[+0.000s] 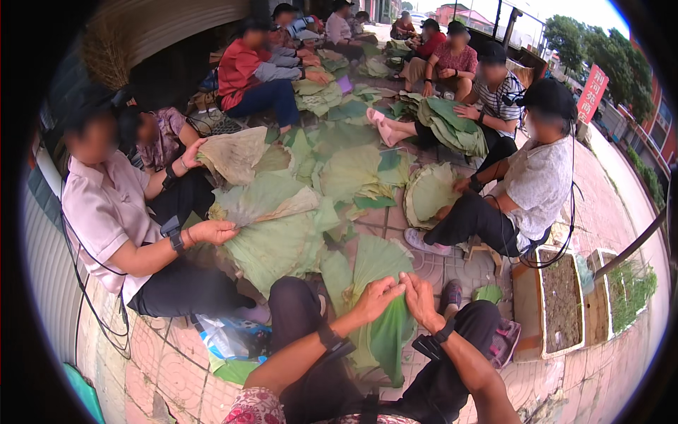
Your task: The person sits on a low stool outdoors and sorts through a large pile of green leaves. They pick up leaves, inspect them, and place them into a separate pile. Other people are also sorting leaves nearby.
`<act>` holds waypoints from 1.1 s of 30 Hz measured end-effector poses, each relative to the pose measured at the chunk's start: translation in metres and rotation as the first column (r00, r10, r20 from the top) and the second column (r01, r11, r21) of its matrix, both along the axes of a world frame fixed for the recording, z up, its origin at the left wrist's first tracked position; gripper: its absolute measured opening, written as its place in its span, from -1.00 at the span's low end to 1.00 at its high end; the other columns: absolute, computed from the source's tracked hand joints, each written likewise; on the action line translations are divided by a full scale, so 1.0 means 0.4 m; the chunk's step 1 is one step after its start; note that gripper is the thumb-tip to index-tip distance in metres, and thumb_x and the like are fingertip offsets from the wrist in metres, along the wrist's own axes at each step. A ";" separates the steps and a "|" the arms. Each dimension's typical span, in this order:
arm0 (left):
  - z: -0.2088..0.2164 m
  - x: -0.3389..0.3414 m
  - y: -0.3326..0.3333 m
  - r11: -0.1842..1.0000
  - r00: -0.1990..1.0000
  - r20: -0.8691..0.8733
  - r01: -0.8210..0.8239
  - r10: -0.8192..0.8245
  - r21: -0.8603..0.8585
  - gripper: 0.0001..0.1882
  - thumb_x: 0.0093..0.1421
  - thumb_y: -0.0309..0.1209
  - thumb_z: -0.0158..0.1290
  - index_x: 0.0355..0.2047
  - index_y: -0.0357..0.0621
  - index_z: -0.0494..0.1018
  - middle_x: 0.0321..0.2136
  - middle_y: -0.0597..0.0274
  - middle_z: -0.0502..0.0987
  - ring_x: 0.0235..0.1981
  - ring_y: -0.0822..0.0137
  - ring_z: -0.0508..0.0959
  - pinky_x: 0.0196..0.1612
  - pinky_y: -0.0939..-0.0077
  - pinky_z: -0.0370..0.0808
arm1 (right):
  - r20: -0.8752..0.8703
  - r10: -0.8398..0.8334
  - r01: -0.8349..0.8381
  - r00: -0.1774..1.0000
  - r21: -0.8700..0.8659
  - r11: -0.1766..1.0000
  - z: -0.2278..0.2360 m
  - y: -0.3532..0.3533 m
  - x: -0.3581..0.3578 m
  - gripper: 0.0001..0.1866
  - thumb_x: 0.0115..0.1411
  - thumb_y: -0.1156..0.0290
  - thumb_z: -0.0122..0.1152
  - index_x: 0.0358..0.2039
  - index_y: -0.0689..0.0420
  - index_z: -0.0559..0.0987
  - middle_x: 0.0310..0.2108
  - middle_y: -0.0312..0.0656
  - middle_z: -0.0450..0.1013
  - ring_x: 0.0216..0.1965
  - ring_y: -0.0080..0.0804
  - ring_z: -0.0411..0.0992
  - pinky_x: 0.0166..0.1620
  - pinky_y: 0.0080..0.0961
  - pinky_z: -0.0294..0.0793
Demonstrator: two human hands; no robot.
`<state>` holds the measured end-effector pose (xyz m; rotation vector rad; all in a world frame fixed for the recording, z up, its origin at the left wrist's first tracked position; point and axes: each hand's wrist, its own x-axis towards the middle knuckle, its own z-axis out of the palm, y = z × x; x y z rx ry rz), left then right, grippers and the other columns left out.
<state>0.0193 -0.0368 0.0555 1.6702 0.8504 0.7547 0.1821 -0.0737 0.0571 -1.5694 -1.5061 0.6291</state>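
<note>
Close together between my knees, my left hand (376,305) and my right hand (419,302) are both closed, fingers pinching the upper edge of a green lotus leaf (393,339). The leaf hangs in folds below my fingers, in front of my lap. Just beyond my hands, a paler lotus leaf (378,260) lies spread on the ground. To the left, a person holds a large faded lotus leaf (275,244) in front of them. Where exactly my fingertips meet is too small to make out.
Many dried lotus leaves (349,169) cover the paving between two rows of seated people. At right, a person sits by a round stack of leaves (431,194). White planter boxes (562,304) stand farther right. A plastic bag (224,338) lies by my left leg.
</note>
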 end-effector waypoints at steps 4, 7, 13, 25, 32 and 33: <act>0.015 -0.001 0.003 0.999 1.000 -0.003 -0.025 0.025 -0.024 -0.61 0.40 -0.13 0.01 -0.38 -0.23 0.41 -0.52 0.42 0.34 -0.42 0.57 0.30 -0.35 0.55 0.31 | -0.033 -0.013 0.014 0.999 0.023 1.000 -0.002 0.016 -0.005 -0.58 0.43 0.19 -0.02 -0.43 0.30 0.44 -0.57 0.19 0.32 -0.54 0.12 0.20 -0.40 -0.15 0.29; -0.001 -0.006 0.014 0.997 0.998 0.046 -0.038 0.042 -0.068 -0.61 0.41 -0.12 0.00 -0.41 -0.19 0.36 -0.52 0.46 0.25 -0.42 0.58 0.23 -0.37 0.56 0.25 | -0.112 -0.014 0.017 0.994 0.034 0.999 0.015 0.026 -0.025 -0.56 0.44 0.20 0.00 -0.48 0.31 0.37 -0.61 0.02 0.17 -0.51 -0.32 0.11 -0.42 -0.27 0.23; 0.014 -0.004 0.025 0.987 0.991 0.125 -0.025 0.046 -0.161 -0.62 0.40 -0.13 0.03 -0.41 -0.20 0.36 -0.49 0.45 0.28 -0.40 0.58 0.24 -0.37 0.54 0.27 | -0.185 -0.034 0.044 0.982 0.049 0.998 -0.014 0.056 -0.024 -0.54 0.44 0.20 0.03 -0.52 0.29 0.37 -0.64 -0.22 0.20 -0.49 -0.57 0.13 -0.42 -0.39 0.21; 0.080 -0.016 -0.027 0.947 0.971 -0.229 0.009 0.069 0.321 -0.60 0.33 -0.07 0.05 -0.27 -0.21 0.36 -0.52 -0.09 0.51 -0.40 -0.13 0.55 -0.33 0.03 0.44 | -0.087 -0.020 0.020 0.996 0.001 1.000 0.022 0.030 -0.004 -0.56 0.42 0.17 0.03 -0.46 0.28 0.55 -0.64 -0.07 0.39 -0.59 -0.32 0.35 -0.43 -0.32 0.34; 0.049 -0.004 -0.029 0.918 0.959 -0.275 0.047 0.068 0.394 -0.67 0.37 -0.15 0.01 -0.32 -0.21 0.38 -0.58 -0.09 0.49 -0.46 -0.16 0.53 -0.37 0.01 0.39 | -0.081 -0.024 0.022 0.996 -0.022 1.000 0.006 0.026 0.002 -0.55 0.43 0.16 0.02 -0.46 0.27 0.55 -0.64 -0.04 0.39 -0.60 -0.26 0.34 -0.41 -0.29 0.35; 0.047 -0.002 -0.030 0.913 0.957 -0.282 0.049 0.074 0.406 -0.67 0.37 -0.16 0.00 -0.33 -0.22 0.37 -0.57 -0.09 0.49 -0.46 -0.16 0.53 -0.37 0.01 0.40 | -0.078 -0.020 0.020 0.997 -0.008 1.000 0.005 0.027 0.003 -0.55 0.43 0.16 0.02 -0.46 0.27 0.55 -0.64 -0.04 0.39 -0.60 -0.26 0.34 -0.41 -0.29 0.34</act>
